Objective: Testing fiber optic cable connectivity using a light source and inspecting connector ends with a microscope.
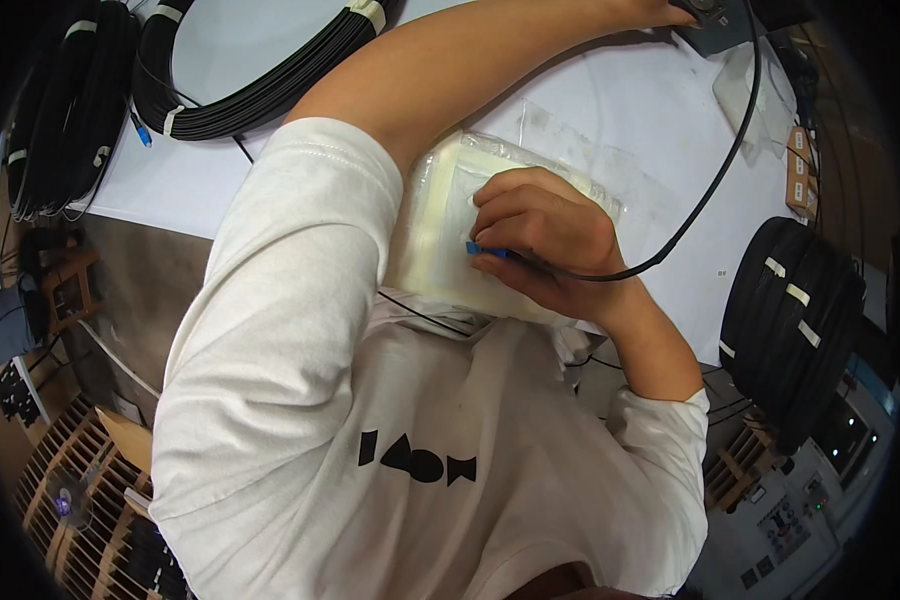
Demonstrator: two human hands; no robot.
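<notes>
My right hand (540,240) rests on a stack of clear plastic bags (435,235) at the near edge of the white table (650,130). Its fingers pinch a small blue connector (478,249) at the end of a thin black cable (710,185), which curves up to the top right. My left arm in a white sleeve reaches across the table to the upper right. Only the heel of my left hand (660,10) shows at the top edge, next to a dark grey device (715,25); its fingers are out of the picture.
A coil of black cable (260,90) lies on the table at the top left, with another (60,110) hanging further left. A third black coil (790,320) sits at the right. Small brown boxes (797,165) stand at the far right. Wooden slats (70,500) are below left.
</notes>
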